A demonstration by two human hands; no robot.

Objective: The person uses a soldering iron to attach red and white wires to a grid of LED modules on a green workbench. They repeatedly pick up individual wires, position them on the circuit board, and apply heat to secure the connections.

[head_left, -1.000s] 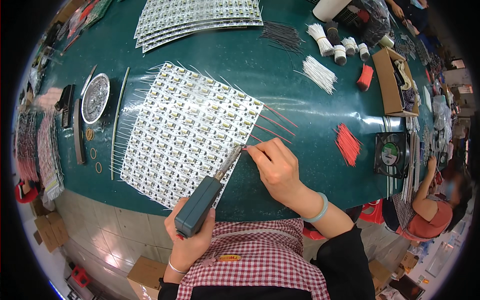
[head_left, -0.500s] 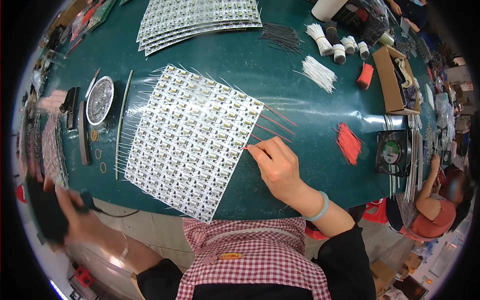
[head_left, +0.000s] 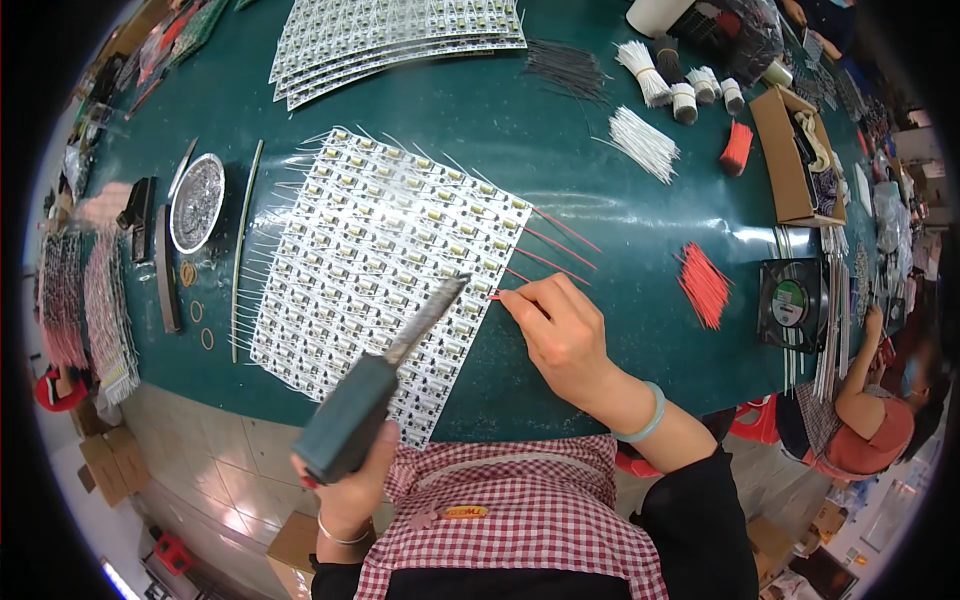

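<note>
My left hand (head_left: 352, 492) is wrapped round the grip of a dark soldering gun (head_left: 350, 415). Its long metal tip points up and right, over the lower right part of a white circuit board panel (head_left: 345, 250) crowded with small yellowish parts. At the panel's right edge my right hand (head_left: 562, 325) pinches a short red wire (head_left: 494, 296) between thumb and fingertips, against the edge. Several red wires (head_left: 560, 248) stick out along that edge above the hand. Thin white wires stand out from the panel's left side.
Stacked panels (head_left: 400, 40) lie at the back. A foil-lined oval dish (head_left: 198, 205) and a thin rod (head_left: 245, 250) are left of the panel. Loose red wires (head_left: 703, 287), white wires (head_left: 643, 145), a small fan (head_left: 790, 303) and a cardboard box (head_left: 785, 150) sit right.
My left hand has swung from the far left, where it was blurred, to the front of the panel, bringing the soldering gun over it. My right hand stays at the edge, almost unmoved.
</note>
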